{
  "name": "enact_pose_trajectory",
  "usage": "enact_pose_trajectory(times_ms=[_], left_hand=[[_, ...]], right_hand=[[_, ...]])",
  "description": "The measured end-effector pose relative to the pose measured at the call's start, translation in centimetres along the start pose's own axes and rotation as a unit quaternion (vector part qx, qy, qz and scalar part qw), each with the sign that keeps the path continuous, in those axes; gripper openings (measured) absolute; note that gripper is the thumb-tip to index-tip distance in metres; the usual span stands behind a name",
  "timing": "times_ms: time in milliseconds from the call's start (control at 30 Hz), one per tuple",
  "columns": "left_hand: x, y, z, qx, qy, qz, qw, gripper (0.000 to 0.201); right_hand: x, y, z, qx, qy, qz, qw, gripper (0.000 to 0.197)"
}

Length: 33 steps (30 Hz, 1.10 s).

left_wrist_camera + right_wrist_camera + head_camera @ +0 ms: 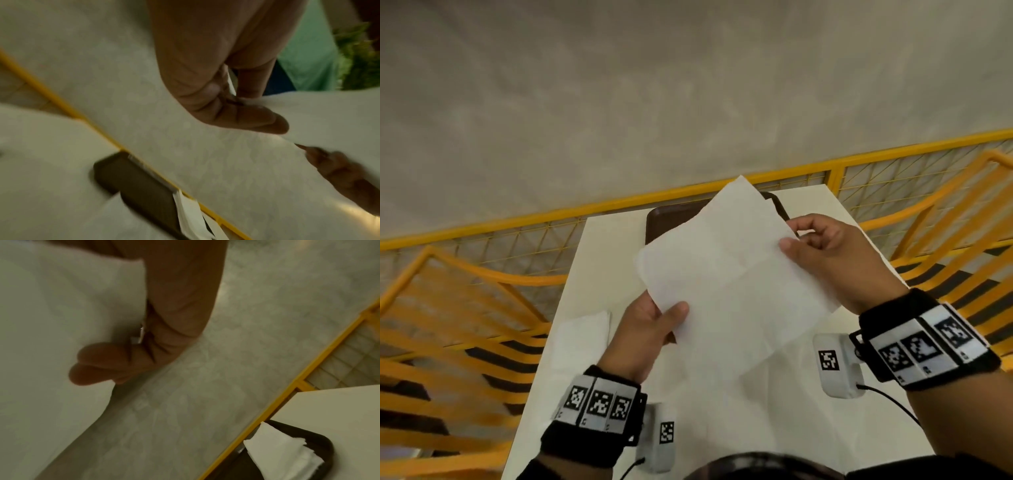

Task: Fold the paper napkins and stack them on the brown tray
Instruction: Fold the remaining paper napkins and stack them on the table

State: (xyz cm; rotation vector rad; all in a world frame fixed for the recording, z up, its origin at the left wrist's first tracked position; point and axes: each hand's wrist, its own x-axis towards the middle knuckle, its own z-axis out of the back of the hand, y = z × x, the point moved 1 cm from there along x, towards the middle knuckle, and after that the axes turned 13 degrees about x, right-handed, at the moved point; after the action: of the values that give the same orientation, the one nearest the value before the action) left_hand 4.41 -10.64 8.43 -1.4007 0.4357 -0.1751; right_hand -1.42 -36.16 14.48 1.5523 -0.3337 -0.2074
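1. The left hand (650, 329) and the right hand (828, 253) hold one open napkin (729, 274) up in the air above the bench (602, 260).
2. The left fingers (257, 120) and thumb are clamped on the napkin's left edge.
3. The right fingers (98, 363) and thumb are clamped on its right edge.
4. The bench is white and plain.
5. A brown tray (671, 212) sits at the far edge of the bench, partly hidden behind the napkin.
6. Folded napkins (281, 452) lie stacked on the tray.
7. More napkins (582, 339) lie flat near the left edge of the bench.
8. A yellow fence (524, 236) with thin wire squares runs just past the far edge.
9. Yellow chairs (448, 329) with slats stand on both sides of the bench.
10. The floor (654, 85) past the fence is grey and blotchy.
11. Both wrists wear black bands (924, 346) with black-and-white square marks.
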Motion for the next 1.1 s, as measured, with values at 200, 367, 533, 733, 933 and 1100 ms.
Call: enact_pose_trajectory(times_ms=[200,367,533,733,933,1100], left_hand=[[-1.6,-3.1,2.5,0.030,0.033,-0.085,0.995,0.033],[-2.1,-3.4,4.2,0.010,0.052,-0.124,0.991,0.029],[-2.4,-3.4,5.8,0.052,0.070,-0.114,0.990,0.025],[-3.3,-3.1,6.0,0.340,0.010,-0.154,0.928,0.038],[-3.6,1.5,2.7,0.475,-0.009,-0.243,0.846,0.048],[-3.4,5.3,4.4,0.404,-0.056,-0.166,0.898,0.033]], right_hand=[[-1.5,-0.5,0.6,0.101,0.053,-0.027,0.993,0.011],[-1.7,-0.6,0.2,0.156,0.085,-0.053,0.983,0.039],[-1.8,0.0,-0.5,0.122,0.070,-0.031,0.990,0.036],[-2.6,0.6,-2.3,-0.189,0.134,0.198,0.952,0.016],[-4.9,0.7,-6.9,-0.347,0.268,0.387,0.811,0.015],[-5.8,-1.3,-8.6,-0.349,0.303,0.362,0.810,0.023]])
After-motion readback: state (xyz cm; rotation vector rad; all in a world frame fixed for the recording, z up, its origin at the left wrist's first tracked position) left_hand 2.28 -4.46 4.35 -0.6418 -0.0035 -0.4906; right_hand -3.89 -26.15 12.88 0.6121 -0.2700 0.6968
